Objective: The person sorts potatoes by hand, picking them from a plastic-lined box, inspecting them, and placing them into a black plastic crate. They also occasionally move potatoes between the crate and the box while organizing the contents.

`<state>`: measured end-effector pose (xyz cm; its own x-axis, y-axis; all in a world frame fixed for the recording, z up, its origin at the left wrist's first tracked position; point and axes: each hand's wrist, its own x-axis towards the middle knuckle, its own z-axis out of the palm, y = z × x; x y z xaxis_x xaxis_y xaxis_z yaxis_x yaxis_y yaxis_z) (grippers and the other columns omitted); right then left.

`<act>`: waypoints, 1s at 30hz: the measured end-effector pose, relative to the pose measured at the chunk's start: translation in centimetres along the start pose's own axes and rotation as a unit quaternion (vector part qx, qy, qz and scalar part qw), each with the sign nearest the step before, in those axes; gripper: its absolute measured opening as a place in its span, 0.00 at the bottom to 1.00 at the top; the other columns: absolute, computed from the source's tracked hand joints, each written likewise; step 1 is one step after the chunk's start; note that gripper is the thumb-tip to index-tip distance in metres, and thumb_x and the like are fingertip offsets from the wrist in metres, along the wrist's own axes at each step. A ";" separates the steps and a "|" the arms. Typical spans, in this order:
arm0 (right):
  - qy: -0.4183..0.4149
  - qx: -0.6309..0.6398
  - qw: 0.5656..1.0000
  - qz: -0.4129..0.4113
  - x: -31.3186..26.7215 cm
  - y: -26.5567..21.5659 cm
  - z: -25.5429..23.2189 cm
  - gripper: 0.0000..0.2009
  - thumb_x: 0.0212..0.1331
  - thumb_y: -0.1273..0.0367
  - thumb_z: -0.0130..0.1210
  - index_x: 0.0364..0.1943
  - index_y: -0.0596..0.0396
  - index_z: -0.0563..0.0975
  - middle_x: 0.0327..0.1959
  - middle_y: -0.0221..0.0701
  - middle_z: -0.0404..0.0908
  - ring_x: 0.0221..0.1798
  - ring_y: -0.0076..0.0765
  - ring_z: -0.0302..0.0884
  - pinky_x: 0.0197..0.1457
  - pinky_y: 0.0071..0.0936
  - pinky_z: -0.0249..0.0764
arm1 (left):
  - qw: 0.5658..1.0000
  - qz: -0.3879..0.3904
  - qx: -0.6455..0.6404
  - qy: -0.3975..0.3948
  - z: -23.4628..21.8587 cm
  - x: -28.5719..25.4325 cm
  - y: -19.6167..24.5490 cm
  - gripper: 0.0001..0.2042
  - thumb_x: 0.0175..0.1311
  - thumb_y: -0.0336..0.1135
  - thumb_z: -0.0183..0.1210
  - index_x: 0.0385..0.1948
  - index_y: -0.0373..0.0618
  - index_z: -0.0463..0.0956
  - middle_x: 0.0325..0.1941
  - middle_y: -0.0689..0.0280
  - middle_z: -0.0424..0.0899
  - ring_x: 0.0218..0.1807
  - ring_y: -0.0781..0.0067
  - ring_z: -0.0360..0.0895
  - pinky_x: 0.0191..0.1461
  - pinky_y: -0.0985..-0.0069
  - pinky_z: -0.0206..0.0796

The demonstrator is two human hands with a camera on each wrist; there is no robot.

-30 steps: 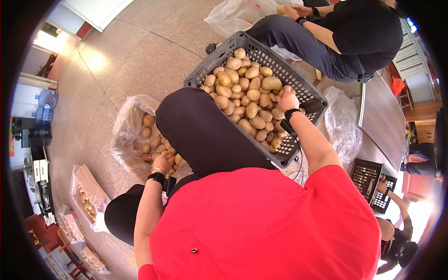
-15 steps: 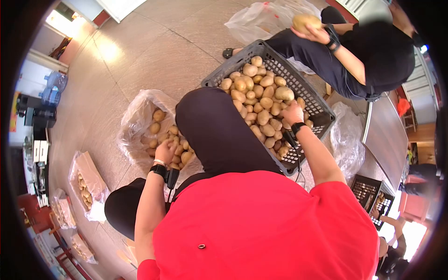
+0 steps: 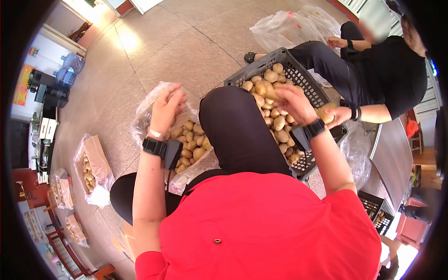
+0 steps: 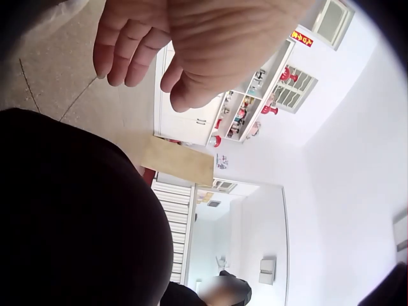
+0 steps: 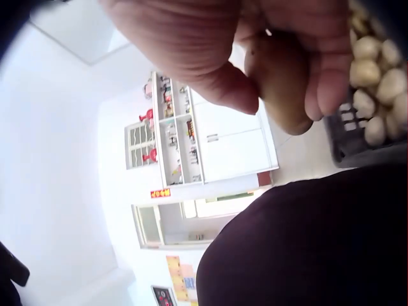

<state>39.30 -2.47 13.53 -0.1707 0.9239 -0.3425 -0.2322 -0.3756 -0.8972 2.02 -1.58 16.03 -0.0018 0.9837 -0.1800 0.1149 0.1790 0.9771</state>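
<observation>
Tan, oval potato (image 5: 280, 83) sits gripped in right-hand fingers (image 5: 325, 76); left-hand fingers (image 4: 127, 54) hang relaxed.

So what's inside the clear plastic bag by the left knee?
Potatoes fill the bag. The left hand and the knee cover part of it, so the bottom is hidden.

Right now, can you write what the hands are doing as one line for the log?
left hand: empty, raised over bag of potatoes | right hand: holds potato over grey crate | second person opposite
</observation>
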 end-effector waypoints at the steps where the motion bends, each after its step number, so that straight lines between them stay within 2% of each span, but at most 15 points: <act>1: -0.022 -0.031 0.999 -0.017 1.3 -0.9 1.4 0.17 0.60 0.67 0.52 0.50 0.62 0.70 0.39 0.31 0.78 0.35 0.24 0.75 0.38 0.21 0.74 | 1.000 0.014 0.010 -0.023 0.4 0.6 0.6 0.20 0.64 0.40 0.55 0.56 0.43 0.68 0.44 0.64 0.79 0.45 0.78 0.76 0.42 0.83 0.70; 4: -0.104 -0.133 0.983 -0.075 5.2 -3.6 5.9 0.21 0.58 0.65 0.54 0.51 0.66 0.69 0.37 0.34 0.78 0.35 0.25 0.77 0.38 0.21 0.75 | 0.994 0.066 0.058 -0.071 1.9 2.3 2.8 0.23 0.65 0.41 0.53 0.60 0.44 0.63 0.55 0.57 0.74 0.51 0.70 0.74 0.50 0.74 0.71; 9: -0.215 -0.242 0.941 -0.102 8.5 -7.0 12.8 0.21 0.63 0.64 0.49 0.55 0.65 0.67 0.47 0.37 0.77 0.42 0.27 0.77 0.46 0.23 0.75 | 0.987 0.112 0.039 -0.112 3.7 4.2 5.4 0.27 0.64 0.42 0.56 0.62 0.46 0.60 0.59 0.56 0.70 0.55 0.68 0.73 0.52 0.73 0.71; 13: -0.286 -0.052 0.956 -0.038 10.5 -6.5 14.5 0.22 0.65 0.61 0.48 0.56 0.64 0.67 0.51 0.41 0.75 0.48 0.36 0.77 0.52 0.30 0.74 | 0.986 0.114 0.016 -0.119 3.3 5.4 4.7 0.26 0.59 0.42 0.62 0.56 0.44 0.66 0.49 0.60 0.74 0.47 0.74 0.75 0.45 0.76 0.74; 17: -0.243 -0.048 0.967 -0.060 9.6 -5.3 12.1 0.24 0.65 0.61 0.48 0.58 0.66 0.64 0.55 0.46 0.71 0.57 0.43 0.72 0.56 0.34 0.71 | 0.989 0.037 0.020 -0.140 1.1 6.3 -0.4 0.16 0.60 0.38 0.60 0.47 0.44 0.70 0.38 0.69 0.75 0.38 0.81 0.74 0.41 0.81 0.71; 20: -0.135 -0.163 0.976 -0.059 8.4 -3.9 7.1 0.21 0.66 0.61 0.47 0.56 0.62 0.68 0.52 0.40 0.74 0.54 0.37 0.74 0.55 0.30 0.71 | 0.992 0.006 0.108 -0.061 -1.6 5.9 -8.7 0.13 0.57 0.35 0.61 0.42 0.44 0.71 0.29 0.72 0.76 0.29 0.83 0.74 0.32 0.83 0.68; 21: -0.109 -0.185 0.974 -0.066 8.6 -2.2 4.6 0.20 0.64 0.60 0.50 0.51 0.63 0.71 0.44 0.35 0.77 0.46 0.33 0.77 0.49 0.27 0.74 | 0.988 -0.001 0.150 -0.034 -3.0 5.3 -12.4 0.17 0.53 0.42 0.63 0.40 0.42 0.73 0.28 0.65 0.80 0.26 0.81 0.76 0.30 0.79 0.70; 22: -0.087 -0.271 0.953 -0.103 9.5 0.7 1.1 0.19 0.63 0.60 0.50 0.48 0.62 0.72 0.36 0.33 0.79 0.40 0.28 0.78 0.43 0.25 0.74 | 0.967 -0.100 0.233 -0.023 -4.0 3.7 -13.9 0.19 0.52 0.42 0.63 0.41 0.42 0.73 0.30 0.63 0.81 0.26 0.79 0.77 0.30 0.79 0.71; 23: -0.040 -0.418 0.895 -0.151 8.5 2.5 -0.7 0.16 0.60 0.62 0.52 0.44 0.62 0.74 0.30 0.39 0.80 0.36 0.33 0.79 0.40 0.29 0.73 | 0.932 -0.133 0.334 -0.035 -4.6 2.0 -14.9 0.21 0.52 0.43 0.62 0.44 0.42 0.72 0.34 0.56 0.82 0.32 0.68 0.81 0.34 0.73 0.72; 24: -0.009 -0.508 0.853 -0.117 8.1 5.5 -3.2 0.15 0.57 0.62 0.53 0.39 0.61 0.75 0.30 0.47 0.79 0.36 0.45 0.79 0.39 0.35 0.73 | 0.900 -0.157 0.403 -0.060 -6.1 1.2 -19.0 0.22 0.52 0.42 0.61 0.47 0.43 0.70 0.40 0.50 0.81 0.41 0.56 0.80 0.43 0.66 0.72; 25: -0.028 -0.577 0.811 -0.097 6.3 7.0 -4.4 0.14 0.55 0.63 0.53 0.38 0.61 0.75 0.33 0.51 0.78 0.38 0.57 0.76 0.41 0.40 0.71 | 0.870 -0.109 0.478 -0.051 -6.6 -0.7 -21.0 0.23 0.49 0.41 0.62 0.48 0.44 0.71 0.40 0.52 0.81 0.43 0.55 0.79 0.47 0.67 0.70; 26: -0.029 -0.605 0.793 -0.061 5.1 9.3 -6.1 0.14 0.54 0.65 0.53 0.39 0.61 0.73 0.32 0.52 0.78 0.40 0.59 0.75 0.42 0.43 0.71 | 0.840 -0.154 0.514 -0.075 -7.1 -2.0 -23.2 0.22 0.49 0.36 0.61 0.49 0.46 0.71 0.44 0.48 0.79 0.48 0.49 0.76 0.51 0.66 0.69; 27: -0.042 -0.638 0.769 -0.028 3.0 9.4 -6.1 0.14 0.51 0.67 0.53 0.40 0.61 0.72 0.34 0.53 0.78 0.42 0.59 0.75 0.44 0.46 0.71 | 0.851 -0.177 0.485 -0.096 -6.6 -4.1 -21.7 0.20 0.48 0.33 0.60 0.47 0.45 0.72 0.44 0.50 0.80 0.48 0.51 0.76 0.51 0.66 0.68; 28: -0.007 -0.630 0.770 -0.103 1.3 11.0 -7.1 0.15 0.49 0.67 0.54 0.39 0.61 0.72 0.35 0.54 0.77 0.42 0.59 0.74 0.45 0.47 0.70 | 0.823 -0.230 0.504 -0.122 -7.0 -4.6 -23.0 0.17 0.48 0.31 0.58 0.43 0.45 0.73 0.41 0.51 0.80 0.49 0.53 0.76 0.51 0.66 0.68; 30: 0.021 -0.719 0.694 -0.026 0.1 13.2 -9.0 0.15 0.49 0.67 0.55 0.40 0.61 0.72 0.37 0.50 0.76 0.44 0.59 0.73 0.48 0.46 0.70 | 0.728 -0.235 0.602 -0.228 -7.6 -5.1 -24.9 0.14 0.49 0.29 0.58 0.41 0.45 0.74 0.43 0.51 0.79 0.48 0.53 0.77 0.51 0.65 0.69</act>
<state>44.80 -6.65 -0.82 -0.1622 0.9462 -0.2799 0.9645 0.0921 -0.2473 -8.36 -10.91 -6.54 -0.0224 0.6611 -0.7499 0.9963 0.0772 0.0383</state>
